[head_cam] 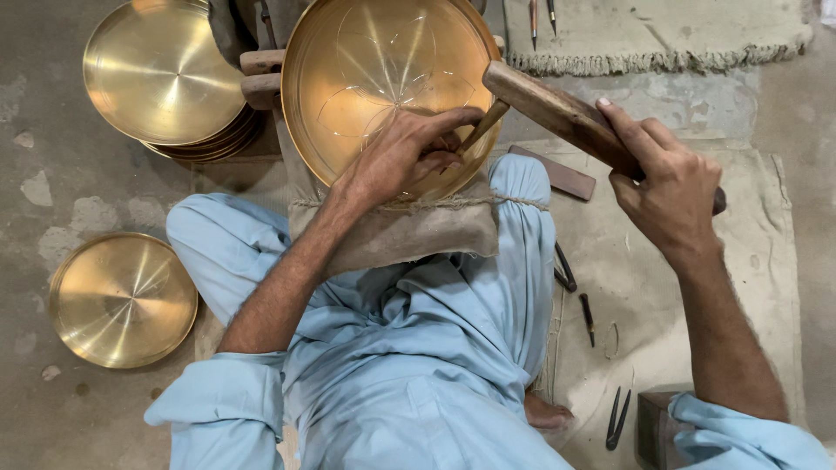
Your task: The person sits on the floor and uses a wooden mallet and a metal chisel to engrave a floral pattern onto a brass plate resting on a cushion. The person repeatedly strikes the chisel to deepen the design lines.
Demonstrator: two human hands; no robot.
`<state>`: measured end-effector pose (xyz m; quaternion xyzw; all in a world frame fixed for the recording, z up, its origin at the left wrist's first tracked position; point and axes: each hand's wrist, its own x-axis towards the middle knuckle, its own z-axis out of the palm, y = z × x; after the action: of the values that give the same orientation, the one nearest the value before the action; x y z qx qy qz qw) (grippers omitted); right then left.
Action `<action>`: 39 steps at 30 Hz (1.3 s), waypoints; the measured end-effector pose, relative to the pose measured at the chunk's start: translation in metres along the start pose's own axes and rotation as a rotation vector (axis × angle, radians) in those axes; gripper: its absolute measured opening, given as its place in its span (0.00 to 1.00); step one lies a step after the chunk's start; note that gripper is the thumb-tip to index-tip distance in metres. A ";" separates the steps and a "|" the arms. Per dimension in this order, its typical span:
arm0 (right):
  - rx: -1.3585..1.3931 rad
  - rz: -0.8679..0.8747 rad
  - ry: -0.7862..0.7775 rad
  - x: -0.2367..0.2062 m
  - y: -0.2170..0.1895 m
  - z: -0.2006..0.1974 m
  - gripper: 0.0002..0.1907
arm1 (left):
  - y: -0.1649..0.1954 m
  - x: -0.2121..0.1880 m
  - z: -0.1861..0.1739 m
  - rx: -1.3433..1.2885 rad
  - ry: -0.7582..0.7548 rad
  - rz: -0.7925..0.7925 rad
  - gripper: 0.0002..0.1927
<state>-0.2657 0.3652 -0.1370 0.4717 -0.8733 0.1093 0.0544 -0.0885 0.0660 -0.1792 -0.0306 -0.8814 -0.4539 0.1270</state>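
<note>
1. Centrally, a large brass dish (383, 78) leans tilted on a burlap cushion (409, 231) in the person's lap, with fine petal lines scratched into its inner face.
2. Left of it, a stack of brass plates (161, 74) sits on the floor; 1 more brass plate (122, 298) lies apart, nearer.
3. Right hand (666, 187) is closed around a wooden mallet (557, 113), raised over the dish.
4. Left hand (405, 152) rests on the dish, fingers pinched shut on a thin chisel (482, 129).
</note>
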 end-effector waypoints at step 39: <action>0.026 0.033 0.020 -0.020 -0.011 0.018 0.44 | -0.003 -0.006 -0.007 0.060 -0.137 0.012 0.30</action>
<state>-0.2456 0.3714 -0.1573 0.4569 -0.8788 0.1261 0.0555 -0.0813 0.0589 -0.1790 -0.0628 -0.9011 -0.4234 0.0699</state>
